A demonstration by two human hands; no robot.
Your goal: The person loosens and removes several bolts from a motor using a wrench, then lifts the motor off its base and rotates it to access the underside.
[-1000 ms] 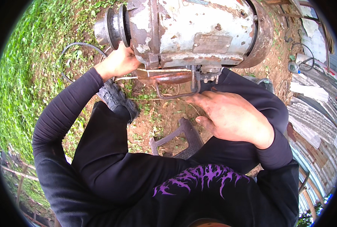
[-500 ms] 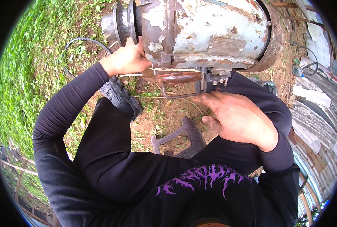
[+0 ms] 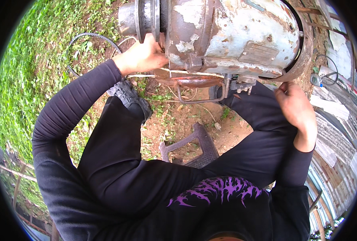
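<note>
A worn generator or motor (image 3: 242,40) with a rusty casing and flaking pale blue paint fills the far middle. On its left end sits a grooved metal pulley (image 3: 147,18). My left hand (image 3: 144,56) is closed at the casing's edge just below the pulley; whatever its fingers hold is hidden. Beyond the casing's lower right end, above my right knee, my right hand (image 3: 294,104) has its fingers curled in, and I cannot make out anything in them. Under the casing hang a bent metal rod handle (image 3: 200,101) and a metal clamp-like fitting (image 3: 244,83).
A black toothed belt (image 3: 92,35) lies looped on the grass at left. A dark plastic frame (image 3: 202,146) lies on the soil between my legs. Corrugated metal sheets (image 3: 331,128) and a small device with a black cable (image 3: 317,80) are at right.
My right hand has left the rod handle and moved right, its fingers curling. The generator appears shifted right and slightly up in view. My left hand stays by the pulley.
</note>
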